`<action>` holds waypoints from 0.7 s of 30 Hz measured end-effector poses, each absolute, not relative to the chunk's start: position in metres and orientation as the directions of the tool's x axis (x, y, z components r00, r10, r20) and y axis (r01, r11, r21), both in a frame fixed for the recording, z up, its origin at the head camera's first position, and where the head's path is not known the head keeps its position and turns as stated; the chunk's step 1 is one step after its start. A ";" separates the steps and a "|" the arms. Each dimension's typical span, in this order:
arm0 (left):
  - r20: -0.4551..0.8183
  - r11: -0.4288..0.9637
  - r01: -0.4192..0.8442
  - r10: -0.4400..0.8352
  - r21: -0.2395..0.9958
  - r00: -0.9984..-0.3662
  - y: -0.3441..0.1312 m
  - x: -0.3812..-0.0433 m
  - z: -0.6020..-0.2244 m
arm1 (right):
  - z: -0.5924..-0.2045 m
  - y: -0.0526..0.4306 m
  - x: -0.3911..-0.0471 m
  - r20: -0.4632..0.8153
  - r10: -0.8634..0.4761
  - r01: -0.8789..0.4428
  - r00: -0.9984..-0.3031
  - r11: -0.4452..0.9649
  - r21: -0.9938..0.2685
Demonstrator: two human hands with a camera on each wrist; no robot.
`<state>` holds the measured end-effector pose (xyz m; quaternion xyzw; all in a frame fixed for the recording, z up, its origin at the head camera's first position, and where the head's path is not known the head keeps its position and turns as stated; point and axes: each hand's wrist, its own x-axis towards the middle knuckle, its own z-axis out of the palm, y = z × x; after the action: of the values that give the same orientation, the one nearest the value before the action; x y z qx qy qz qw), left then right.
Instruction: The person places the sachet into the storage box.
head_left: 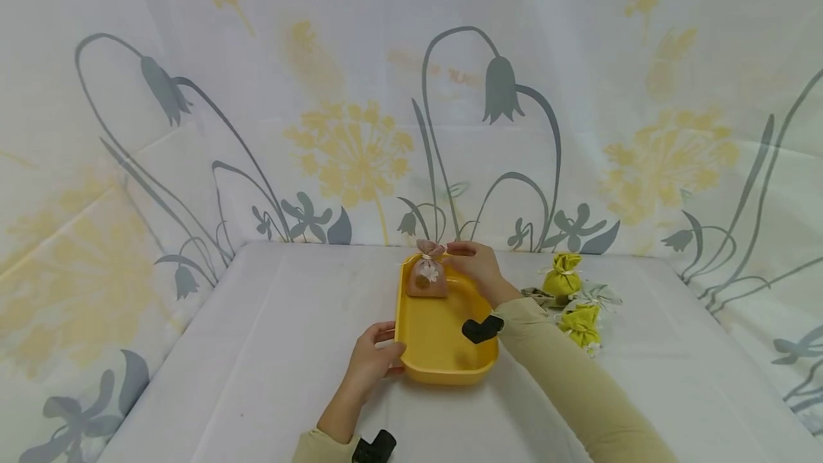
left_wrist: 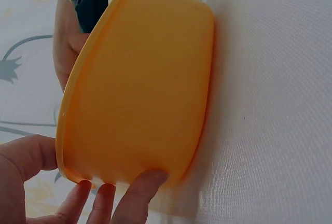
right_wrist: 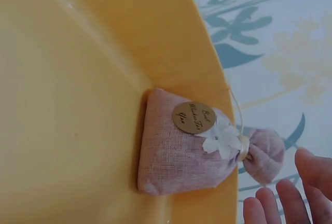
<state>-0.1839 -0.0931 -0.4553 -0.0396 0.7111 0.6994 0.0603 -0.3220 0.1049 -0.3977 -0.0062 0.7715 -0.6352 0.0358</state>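
- The right hand hovers at the far right corner of the yellow tray, fingers loose and slightly spread, gripping nothing.
- In the right wrist view its fingertips sit just beside the tied neck of the pink sachet; whether they brush the fabric is hard to judge from that angle, though a thin gap seems to show.
- The pink sachet lies inside the tray at its far end, its flat bottom down on the tray floor and its gathered top leaning over the far rim.
- A round gold tag and a small white flower sit on the sachet's face, near the tie.
- The left hand holds the tray at its near left corner: the thumb lies over the rim and the fingers curl under the outer wall, as the left wrist view shows from below.
- The tray rests on the white tabletop, long side running away from the person, and apart from the sachet its floor is bare yellow.
- A black wrist-mounted device on the right forearm hangs over the tray's right rim.
- To the right of the tray, well apart from it, a yellow-green sachet stands upright, with a second yellow-green sachet nearer the person and a pale patterned sachet between them.
- Behind the tray's far end rises a white curtain printed with grey bellflowers and yellow dandelion heads.
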 end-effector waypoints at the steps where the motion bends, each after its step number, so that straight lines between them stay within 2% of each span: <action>1: -0.141 0.018 -0.140 0.028 0.990 -0.990 -0.093 -0.184 -0.455 | -0.398 0.107 -0.320 -0.035 -0.068 0.022 -0.997 0.184 -0.983; 8: -0.140 0.015 -0.140 0.030 0.990 -0.990 -0.093 -0.182 -0.454 | -0.395 0.118 -0.298 -0.055 -0.140 0.039 -0.989 0.112 -0.993; 14: -0.142 0.017 -0.142 0.033 0.990 -0.989 -0.093 -0.183 -0.456 | -0.392 0.124 -0.271 -0.040 -0.191 0.016 -0.981 0.125 -0.992; 21: -0.158 0.031 -0.157 0.026 0.987 -0.987 -0.093 -0.185 -0.459 | -0.390 0.132 -0.243 -0.045 -0.172 0.024 -0.984 0.125 -0.992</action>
<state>-0.1847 -0.0933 -0.4585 -0.0457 0.7150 0.6945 0.0661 -0.2426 0.1317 -0.3904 -0.0497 0.7465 -0.6594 0.0741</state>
